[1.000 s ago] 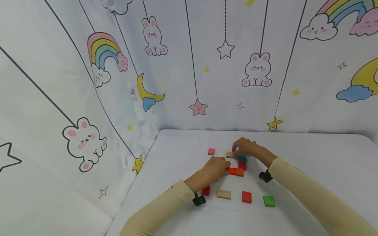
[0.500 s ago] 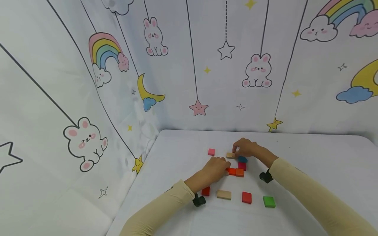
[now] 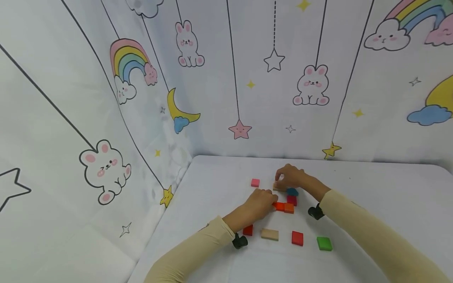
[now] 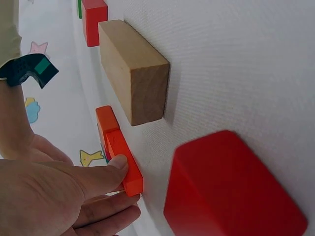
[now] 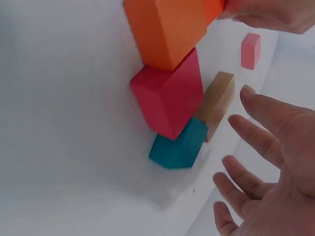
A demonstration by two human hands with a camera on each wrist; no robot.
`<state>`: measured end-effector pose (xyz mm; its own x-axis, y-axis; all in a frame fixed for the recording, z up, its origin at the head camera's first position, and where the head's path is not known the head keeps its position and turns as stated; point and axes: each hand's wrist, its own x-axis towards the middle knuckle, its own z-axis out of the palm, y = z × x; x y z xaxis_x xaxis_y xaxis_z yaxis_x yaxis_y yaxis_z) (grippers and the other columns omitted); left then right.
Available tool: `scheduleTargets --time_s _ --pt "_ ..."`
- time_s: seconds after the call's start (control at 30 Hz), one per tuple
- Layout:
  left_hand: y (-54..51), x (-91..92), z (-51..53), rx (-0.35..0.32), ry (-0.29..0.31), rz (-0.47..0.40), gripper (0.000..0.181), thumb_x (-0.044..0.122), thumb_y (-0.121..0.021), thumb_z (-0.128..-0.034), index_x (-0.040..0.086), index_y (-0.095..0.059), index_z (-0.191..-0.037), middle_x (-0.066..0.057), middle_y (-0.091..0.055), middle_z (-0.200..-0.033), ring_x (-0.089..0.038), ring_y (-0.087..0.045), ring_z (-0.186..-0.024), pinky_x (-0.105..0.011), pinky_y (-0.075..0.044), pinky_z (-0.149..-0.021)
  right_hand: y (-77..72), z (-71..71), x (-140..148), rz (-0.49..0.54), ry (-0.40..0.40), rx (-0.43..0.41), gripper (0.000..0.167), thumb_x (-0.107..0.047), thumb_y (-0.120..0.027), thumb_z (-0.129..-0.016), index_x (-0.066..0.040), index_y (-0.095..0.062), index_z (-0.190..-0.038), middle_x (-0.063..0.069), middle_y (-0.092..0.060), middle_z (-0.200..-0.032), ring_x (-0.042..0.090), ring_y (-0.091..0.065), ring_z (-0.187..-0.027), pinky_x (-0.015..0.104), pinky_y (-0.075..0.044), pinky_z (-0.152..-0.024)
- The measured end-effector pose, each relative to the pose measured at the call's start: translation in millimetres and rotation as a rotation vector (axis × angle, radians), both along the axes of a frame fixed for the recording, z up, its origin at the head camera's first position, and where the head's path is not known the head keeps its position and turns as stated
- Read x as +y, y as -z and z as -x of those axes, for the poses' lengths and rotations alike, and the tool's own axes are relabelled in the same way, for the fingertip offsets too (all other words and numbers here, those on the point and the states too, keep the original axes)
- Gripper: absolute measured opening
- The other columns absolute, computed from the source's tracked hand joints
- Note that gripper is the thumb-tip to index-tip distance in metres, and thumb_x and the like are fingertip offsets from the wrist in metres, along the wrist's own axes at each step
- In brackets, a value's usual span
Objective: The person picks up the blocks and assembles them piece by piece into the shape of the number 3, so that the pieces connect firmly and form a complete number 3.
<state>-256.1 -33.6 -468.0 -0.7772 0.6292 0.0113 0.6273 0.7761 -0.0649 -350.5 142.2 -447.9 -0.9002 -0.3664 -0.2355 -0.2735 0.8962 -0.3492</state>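
My left hand (image 3: 260, 203) pinches a long orange-red block (image 4: 124, 162) between thumb and fingers, on the white table. Its end meets an orange block (image 5: 165, 32). Against that stands a crimson block (image 5: 170, 96), with a teal block (image 5: 179, 145) touching its far side. A wooden block (image 5: 219, 101) lies beside the teal one, partly covered by my right hand in the head view. My right hand (image 5: 280, 162) hovers by the wooden block with fingers spread and relaxed, apart from it in the right wrist view.
A pink block (image 3: 255, 182) lies farther back. Nearer me sit a red block (image 4: 231, 191) by my left wrist, another wooden block (image 3: 270, 234), a second red block (image 3: 297, 238) and a green block (image 3: 324, 243). A printed cloth wall (image 3: 212, 78) stands behind the table.
My right hand has shifted slightly left and now covers more of the wooden block. The left hand keeps its hold on the orange-red block. The head view has turned a little.
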Motion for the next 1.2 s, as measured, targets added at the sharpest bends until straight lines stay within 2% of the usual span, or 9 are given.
scheduleTargets --time_s 0.17,0.3,0.47,0.63,0.77,0.97,1.2 --pt "1.9 -0.4 0.1 0.025 0.005 0.008 0.023 0.032 -0.078 -0.0978 0.022 -0.078 -0.118 0.005 -0.076 -0.105 -0.009 -0.067 -0.089 -0.024 -0.054 -0.085 6.1 0.6 -15 0.036 -0.043 0.059 0.026 -0.033 -0.08 -0.094 -0.015 -0.076 -0.113 0.02 -0.064 -0.123 0.033 -0.06 -0.107 0.065 -0.048 -0.093" --pt "4.8 -0.8 0.8 0.056 0.012 0.006 0.023 0.032 -0.078 -0.0975 0.022 -0.079 -0.117 0.007 -0.077 -0.106 -0.009 -0.069 -0.091 -0.025 -0.057 -0.087 7.4 -0.6 -26 0.048 -0.079 0.104 0.03 -0.034 -0.081 -0.094 -0.014 -0.076 -0.116 0.021 -0.063 -0.126 0.036 -0.059 -0.113 0.067 -0.047 -0.095" --pt "4.9 -1.3 1.3 0.089 0.024 0.004 0.021 0.032 -0.078 -0.0974 0.022 -0.081 -0.115 0.009 -0.078 -0.099 -0.007 -0.068 -0.091 -0.023 -0.056 -0.088 7.9 1.0 -36 0.064 -0.11 0.122 0.035 -0.035 -0.08 -0.095 -0.014 -0.075 -0.121 0.02 -0.061 -0.129 0.036 -0.057 -0.118 0.067 -0.045 -0.099" --pt "5.3 -2.5 1.9 0.107 0.034 -0.006 0.022 0.032 -0.079 -0.0967 0.022 -0.081 -0.116 0.008 -0.078 -0.102 -0.007 -0.068 -0.095 -0.022 -0.055 -0.094 8.1 1.1 -45 0.087 -0.14 0.144 0.035 -0.035 -0.08 -0.095 -0.013 -0.074 -0.121 0.02 -0.061 -0.129 0.034 -0.058 -0.115 0.065 -0.046 -0.097" --pt "7.2 -2.1 2.6 0.129 0.045 0.001 0.022 0.032 -0.08 -0.0966 0.022 -0.081 -0.116 0.009 -0.078 -0.103 -0.008 -0.069 -0.099 -0.025 -0.056 -0.097 10.0 -0.9 -49 0.108 -0.154 0.157 0.034 -0.033 -0.08 -0.095 -0.011 -0.074 -0.119 0.02 -0.061 -0.129 0.034 -0.058 -0.114 0.064 -0.046 -0.097" --pt "7.1 -1.1 1.9 0.127 0.039 0.004 0.023 0.032 -0.08 -0.0962 0.022 -0.081 -0.117 0.008 -0.078 -0.106 -0.009 -0.069 -0.101 -0.031 -0.057 -0.1 11.1 -1.8 -55 0.09 -0.162 0.194 0.035 -0.035 -0.083 -0.093 -0.009 -0.074 -0.116 0.022 -0.061 -0.127 0.036 -0.06 -0.111 0.062 -0.048 -0.093" --pt "5.6 -1.3 1.1 0.116 0.028 0.017 0.024 0.033 -0.079 -0.097 0.022 -0.08 -0.119 0.007 -0.078 -0.108 -0.009 -0.069 -0.102 -0.036 -0.056 -0.103 9.7 -0.7 -59 0.061 -0.142 0.186 0.032 -0.033 -0.083 -0.092 -0.011 -0.075 -0.113 0.022 -0.061 -0.128 0.036 -0.06 -0.111 0.062 -0.047 -0.096"
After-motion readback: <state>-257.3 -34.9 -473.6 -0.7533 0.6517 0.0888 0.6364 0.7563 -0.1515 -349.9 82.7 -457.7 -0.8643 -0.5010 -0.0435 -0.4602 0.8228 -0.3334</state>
